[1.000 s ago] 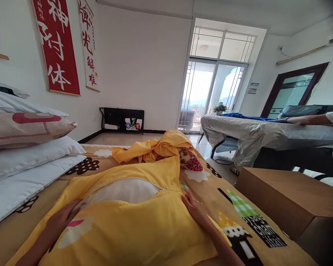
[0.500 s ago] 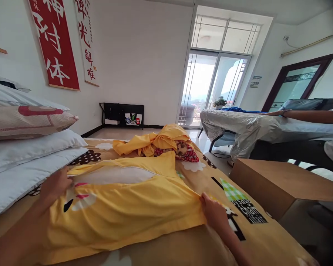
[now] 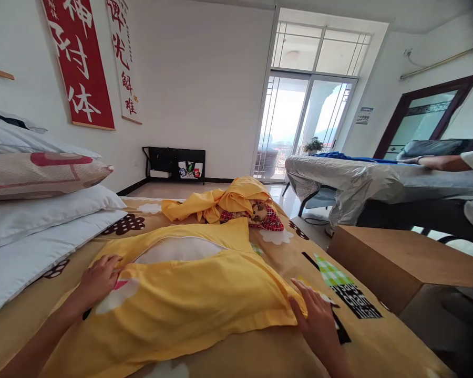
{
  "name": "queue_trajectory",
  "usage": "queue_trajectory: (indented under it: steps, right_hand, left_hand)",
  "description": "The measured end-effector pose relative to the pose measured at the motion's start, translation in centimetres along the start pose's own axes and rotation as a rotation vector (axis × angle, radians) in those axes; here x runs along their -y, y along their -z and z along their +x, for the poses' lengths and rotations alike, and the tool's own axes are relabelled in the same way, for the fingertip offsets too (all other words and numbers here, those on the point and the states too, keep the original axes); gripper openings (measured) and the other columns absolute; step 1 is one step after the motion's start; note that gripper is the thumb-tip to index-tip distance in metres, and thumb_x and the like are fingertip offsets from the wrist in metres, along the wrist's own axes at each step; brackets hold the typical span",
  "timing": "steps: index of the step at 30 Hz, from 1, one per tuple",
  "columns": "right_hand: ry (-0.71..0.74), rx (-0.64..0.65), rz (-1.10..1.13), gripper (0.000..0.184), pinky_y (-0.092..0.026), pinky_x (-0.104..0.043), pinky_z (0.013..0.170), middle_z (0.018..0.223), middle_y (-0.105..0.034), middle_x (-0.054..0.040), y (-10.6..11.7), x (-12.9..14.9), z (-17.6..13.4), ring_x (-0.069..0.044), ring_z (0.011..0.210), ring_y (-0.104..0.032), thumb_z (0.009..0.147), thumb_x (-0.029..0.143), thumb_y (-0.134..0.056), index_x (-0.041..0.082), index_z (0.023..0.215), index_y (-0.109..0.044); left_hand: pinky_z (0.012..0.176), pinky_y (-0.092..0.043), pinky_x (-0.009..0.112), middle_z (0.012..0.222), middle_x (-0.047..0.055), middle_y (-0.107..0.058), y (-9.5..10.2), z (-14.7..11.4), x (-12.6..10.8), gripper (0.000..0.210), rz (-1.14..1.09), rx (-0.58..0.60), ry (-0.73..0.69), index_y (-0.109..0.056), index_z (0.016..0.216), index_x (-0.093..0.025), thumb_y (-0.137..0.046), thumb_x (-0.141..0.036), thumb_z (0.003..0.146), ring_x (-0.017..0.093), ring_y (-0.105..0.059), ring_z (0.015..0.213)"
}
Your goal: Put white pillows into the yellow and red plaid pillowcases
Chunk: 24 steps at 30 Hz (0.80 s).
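A yellow pillowcase (image 3: 205, 289) lies spread on the patterned bedsheet (image 3: 362, 336), with a white pillow (image 3: 177, 249) showing through its long opening. My left hand (image 3: 100, 278) rests on the case near the left end of that opening, fingers laid loosely over the cloth. At the right corner of the case, my right hand (image 3: 317, 317) is open, thumb and fingers apart around the corner's edge. Beyond the pillowcase is a bunched yellow cloth (image 3: 216, 202), with a red plaid piece with an animal face (image 3: 266, 214) partly under it.
White pillows (image 3: 63, 210) and a patterned pillow (image 3: 43, 170) are stacked at the left. A cardboard box (image 3: 410, 257) stands right of the bed. Behind it, a person's arm (image 3: 443, 163) reaches over a plastic-covered table (image 3: 350, 178). A black rack (image 3: 173, 163) stands by the wall.
My left hand has loosened from the opening's left end and moved right and slightly down onto the cloth. My right hand has let go of the corner and spread its fingers.
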State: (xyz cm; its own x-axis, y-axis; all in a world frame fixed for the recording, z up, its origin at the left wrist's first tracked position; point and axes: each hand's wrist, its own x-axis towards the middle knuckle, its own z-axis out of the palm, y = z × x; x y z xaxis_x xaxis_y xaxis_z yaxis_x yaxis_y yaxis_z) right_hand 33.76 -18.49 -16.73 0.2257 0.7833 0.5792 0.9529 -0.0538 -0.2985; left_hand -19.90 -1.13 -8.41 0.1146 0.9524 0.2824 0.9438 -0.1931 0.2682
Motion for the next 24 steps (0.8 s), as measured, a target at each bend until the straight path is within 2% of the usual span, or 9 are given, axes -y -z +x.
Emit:
queue_trajectory:
  steps: [2, 4, 7, 10, 14, 16, 18, 21, 24]
  right_hand:
    - [0.080, 0.147, -0.043, 0.054, -0.040, -0.043, 0.098, 0.136, -0.055, -0.0052, -0.8, 0.8, -1.1, -0.026, 0.126, -0.050, 0.090, 0.057, -0.039, 0.029, 0.135, -0.049]
    - [0.088, 0.247, -0.078, 0.055, -0.041, -0.043, 0.098, 0.141, -0.051, -0.0021, -2.0, 0.8, -2.5, -0.025, 0.129, -0.048, 0.090, 0.058, -0.040, 0.033, 0.140, -0.044]
    - [0.004, 0.210, -0.115, 0.048, -0.043, -0.041, 0.095, 0.134, -0.058, -0.0031, -3.1, -0.4, -4.1, -0.023, 0.123, -0.054, 0.092, 0.053, -0.038, 0.030, 0.132, -0.052]
    - [-0.047, 0.156, -0.176, 0.039, -0.045, -0.039, 0.090, 0.122, -0.065, -0.0068, -2.8, -0.9, -4.3, -0.024, 0.111, -0.061, 0.090, 0.042, -0.042, 0.023, 0.119, -0.061]
    - [0.017, 0.147, -0.353, 0.038, -0.042, -0.039, 0.088, 0.114, -0.067, -0.0102, -1.3, 1.7, -2.4, -0.025, 0.106, -0.061, 0.084, 0.024, -0.049, 0.017, 0.121, -0.058]
    - [0.099, 0.155, -0.459, 0.034, -0.041, -0.038, 0.084, 0.105, -0.069, -0.0109, -0.6, 3.5, -0.7, -0.025, 0.099, -0.062, 0.086, 0.019, -0.049, 0.016, 0.117, -0.060]
    - [0.187, 0.183, -0.533, 0.023, -0.039, -0.037, 0.079, 0.093, -0.070, -0.0098, 0.2, 4.7, 1.3, -0.024, 0.089, -0.064, 0.086, 0.012, -0.048, 0.016, 0.103, -0.064]
    - [0.269, 0.195, -0.569, 0.022, -0.038, -0.036, 0.077, 0.084, -0.069, -0.0084, 2.1, 5.0, 4.4, -0.022, 0.081, -0.063, 0.086, 0.006, -0.046, 0.016, 0.089, -0.066]
    - [0.269, 0.124, -0.596, 0.032, -0.037, -0.039, 0.082, 0.092, -0.069, -0.0104, 3.9, 4.1, 6.1, -0.024, 0.087, -0.062, 0.092, 0.008, -0.039, 0.014, 0.109, -0.065]
  left_hand:
    - [0.102, -0.041, 0.043, 0.130, 0.014, -0.057, -0.1, -0.4, -4.1, 0.049, -0.170, -0.022, -0.187, -0.058, 0.118, -0.015, -0.037, -0.042, 0.083, 0.030, -0.053, 0.120]
    - [0.104, -0.040, 0.038, 0.127, 0.010, -0.060, -1.5, -0.8, -7.4, 0.046, -0.324, 0.053, -0.331, -0.059, 0.118, -0.021, -0.037, -0.046, 0.087, 0.026, -0.053, 0.119]
    - [0.097, -0.043, 0.040, 0.108, 0.009, -0.065, -4.5, -0.7, -9.8, 0.044, -0.420, 0.130, -0.285, -0.061, 0.100, -0.020, -0.039, -0.054, 0.084, 0.027, -0.057, 0.105]
    - [0.082, -0.046, 0.035, 0.093, 0.008, -0.064, -5.4, 0.1, -9.7, 0.045, -0.443, 0.200, -0.213, -0.055, 0.085, -0.019, -0.041, -0.061, 0.078, 0.025, -0.057, 0.090]
    - [0.066, -0.037, 0.029, 0.076, 0.004, -0.060, -2.9, 1.1, -9.6, 0.047, -0.288, 0.360, -0.255, -0.051, 0.071, -0.019, -0.049, -0.066, 0.071, 0.022, -0.053, 0.073]
    - [0.064, -0.034, 0.028, 0.070, 0.003, -0.056, -1.1, 1.3, -10.2, 0.048, -0.284, 0.357, -0.323, -0.049, 0.062, -0.019, -0.047, -0.066, 0.071, 0.020, -0.050, 0.070]
    - [0.059, -0.030, 0.027, 0.063, 0.001, -0.049, 0.8, 1.4, -10.9, 0.050, -0.351, 0.343, -0.354, -0.043, 0.055, -0.019, -0.045, -0.067, 0.071, 0.017, -0.045, 0.063]
    - [0.055, -0.027, 0.025, 0.058, -0.002, -0.042, 4.0, 1.9, -11.8, 0.051, -0.479, 0.344, -0.281, -0.043, 0.055, -0.019, -0.052, -0.067, 0.068, 0.014, -0.040, 0.058]
    - [0.054, -0.030, 0.024, 0.063, -0.002, -0.048, 6.2, 2.3, -11.9, 0.048, -0.649, 0.383, -0.185, -0.052, 0.067, -0.017, -0.057, -0.065, 0.068, 0.015, -0.044, 0.060]
